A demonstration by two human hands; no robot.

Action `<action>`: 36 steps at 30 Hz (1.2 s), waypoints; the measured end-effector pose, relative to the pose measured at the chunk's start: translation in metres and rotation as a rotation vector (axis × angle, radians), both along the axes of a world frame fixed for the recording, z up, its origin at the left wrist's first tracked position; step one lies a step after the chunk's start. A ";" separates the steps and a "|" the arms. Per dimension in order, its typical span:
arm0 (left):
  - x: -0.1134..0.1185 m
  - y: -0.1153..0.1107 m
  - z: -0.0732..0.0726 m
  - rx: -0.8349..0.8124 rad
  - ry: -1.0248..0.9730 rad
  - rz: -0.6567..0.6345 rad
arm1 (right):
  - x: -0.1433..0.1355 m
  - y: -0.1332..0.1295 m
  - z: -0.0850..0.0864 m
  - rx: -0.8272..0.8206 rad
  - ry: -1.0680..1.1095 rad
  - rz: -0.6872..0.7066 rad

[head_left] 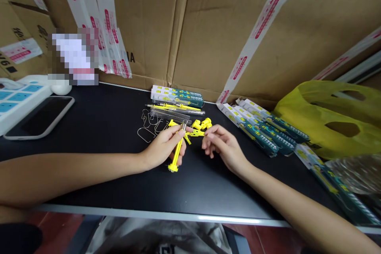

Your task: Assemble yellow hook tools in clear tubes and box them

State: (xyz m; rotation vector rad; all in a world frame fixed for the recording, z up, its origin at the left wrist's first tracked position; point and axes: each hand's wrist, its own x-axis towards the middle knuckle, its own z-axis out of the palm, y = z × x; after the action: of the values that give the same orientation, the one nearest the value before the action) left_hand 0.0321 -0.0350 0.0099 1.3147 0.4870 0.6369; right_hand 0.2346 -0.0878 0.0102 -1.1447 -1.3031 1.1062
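Note:
My left hand [166, 143] is closed around a yellow plastic rod [177, 151] that has a flanged lower end and a silvery metal part with a small hook at its top. To the right, my right hand [224, 147] is held just above the table with fingers curled and thumb near the index finger. Whatever is between its fingertips is too small to make out. Flat yellow plastic pieces [197, 133] lie beside its fingertips, and I cannot tell whether they touch. Small yellow caps [206, 123] sit just behind them. Bent wire hooks [145, 135] lie left of my left hand.
Clear tubes [171, 114] and yellow rods [178, 106] lie behind my hands, before a printed box [177, 95]. More boxes [262, 127] and a yellow plastic bag [327, 119] are right. A phone [40, 117] and power strip [20, 99] are left. Cardboard [226, 27] borders the back.

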 end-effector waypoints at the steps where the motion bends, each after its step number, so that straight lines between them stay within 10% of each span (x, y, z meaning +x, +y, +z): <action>1: 0.000 0.001 0.001 -0.011 -0.013 0.016 | 0.005 0.003 0.002 0.059 -0.035 -0.066; 9: -0.007 0.005 0.008 -0.202 0.084 -0.461 | 0.028 0.018 0.005 0.169 -0.323 -0.220; 19: 0.004 0.003 0.001 0.021 0.032 -0.079 | 0.024 0.014 -0.004 0.369 -0.926 -0.132; 36: 0.003 0.003 0.002 0.029 0.057 -0.012 | 0.022 0.016 -0.008 0.578 -1.402 -0.061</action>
State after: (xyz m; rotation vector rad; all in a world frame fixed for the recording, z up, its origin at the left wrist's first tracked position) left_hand 0.0355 -0.0321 0.0116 1.3647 0.5174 0.5997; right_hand 0.2568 -0.0715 0.0020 -1.4753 -2.3604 -0.3563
